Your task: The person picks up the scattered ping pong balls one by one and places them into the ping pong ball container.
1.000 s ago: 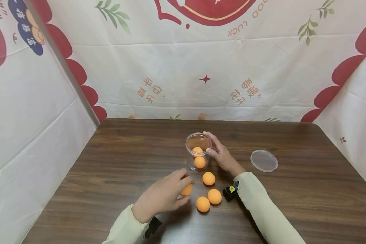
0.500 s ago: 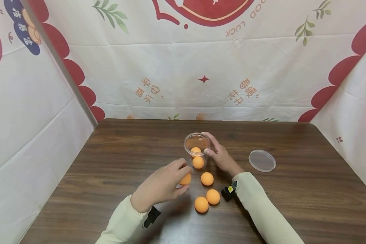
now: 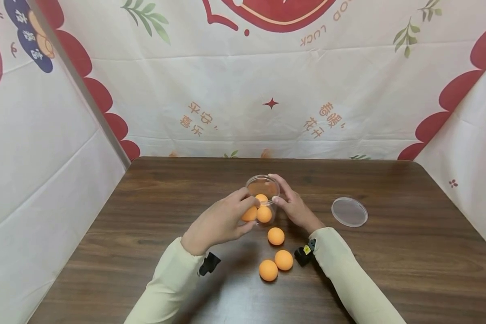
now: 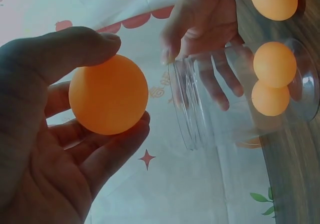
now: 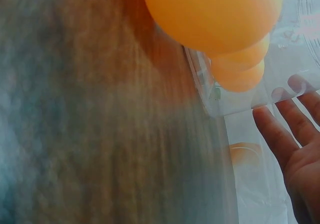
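My left hand [image 3: 220,221] pinches an orange ping-pong ball [image 3: 249,214] between thumb and fingers, close to the near left side of a clear plastic jar [image 3: 263,185]. In the left wrist view the held ball [image 4: 108,95] shows higher than the open rim of the jar [image 4: 220,129]. Two orange balls [image 3: 264,214] lie inside at the bottom. Upright on the table, the jar is held by my right hand [image 3: 294,208], thumb and fingers about its right side near the rim. Fingers of the right hand [image 5: 305,149] lie along its wall in the right wrist view.
Three loose orange balls [image 3: 284,260] lie on the wooden table [image 3: 158,202] in front of the jar. A clear round lid [image 3: 349,212] is flat on the table to the right. A printed white cloth [image 3: 235,81] hangs behind the table.
My left hand has risen and moved away from me toward the jar with its ball. My right hand and the jar have stayed in place.
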Action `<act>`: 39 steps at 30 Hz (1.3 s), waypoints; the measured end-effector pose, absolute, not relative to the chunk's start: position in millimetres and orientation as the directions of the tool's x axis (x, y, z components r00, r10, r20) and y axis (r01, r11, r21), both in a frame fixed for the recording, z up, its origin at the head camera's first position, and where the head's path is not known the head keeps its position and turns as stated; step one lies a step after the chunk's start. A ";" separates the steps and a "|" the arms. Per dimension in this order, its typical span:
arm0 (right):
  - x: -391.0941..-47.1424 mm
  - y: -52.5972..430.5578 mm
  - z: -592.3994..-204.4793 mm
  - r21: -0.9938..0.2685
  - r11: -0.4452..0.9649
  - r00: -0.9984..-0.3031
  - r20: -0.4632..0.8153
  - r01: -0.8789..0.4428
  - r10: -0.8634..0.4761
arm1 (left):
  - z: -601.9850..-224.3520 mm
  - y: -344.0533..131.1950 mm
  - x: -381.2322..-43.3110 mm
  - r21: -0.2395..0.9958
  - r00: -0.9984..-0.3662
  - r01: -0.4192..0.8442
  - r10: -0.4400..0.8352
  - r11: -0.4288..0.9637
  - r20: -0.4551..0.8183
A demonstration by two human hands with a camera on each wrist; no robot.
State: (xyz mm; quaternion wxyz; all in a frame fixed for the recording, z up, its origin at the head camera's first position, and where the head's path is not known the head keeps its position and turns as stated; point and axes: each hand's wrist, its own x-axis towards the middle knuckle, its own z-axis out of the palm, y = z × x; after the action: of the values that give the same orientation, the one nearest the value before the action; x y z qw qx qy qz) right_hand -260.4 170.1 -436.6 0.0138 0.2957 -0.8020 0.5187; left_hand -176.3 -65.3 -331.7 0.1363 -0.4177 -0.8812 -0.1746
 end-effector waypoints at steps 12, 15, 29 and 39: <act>-260.7 169.6 -435.6 -0.825 0.279 -0.824 0.337 -0.491 -0.455 | -325.9 -59.8 -199.5 0.185 -0.624 0.773 0.676 0.607 0.391; -260.7 170.1 -435.1 -0.825 0.283 -0.826 0.333 -0.489 -0.455 | -322.8 -57.8 -206.2 0.178 -0.615 0.779 0.677 0.601 0.404; -258.9 166.8 -434.6 -0.835 0.281 -0.826 0.309 -0.473 -0.471 | -322.5 -51.1 -226.1 0.255 -0.655 0.754 0.665 0.605 0.359; -260.2 169.2 -435.8 -0.831 0.302 -0.837 0.308 -0.468 -0.452 | -324.1 -45.0 -240.9 0.300 -0.703 0.711 0.653 0.635 0.283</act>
State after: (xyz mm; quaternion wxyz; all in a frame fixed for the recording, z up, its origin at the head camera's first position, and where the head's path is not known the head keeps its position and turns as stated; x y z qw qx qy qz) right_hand -260.2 169.2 -435.8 0.0079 0.2851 -0.8067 0.5176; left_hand -240.9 -45.0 -324.1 0.0738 -0.3785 -0.9013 -0.1976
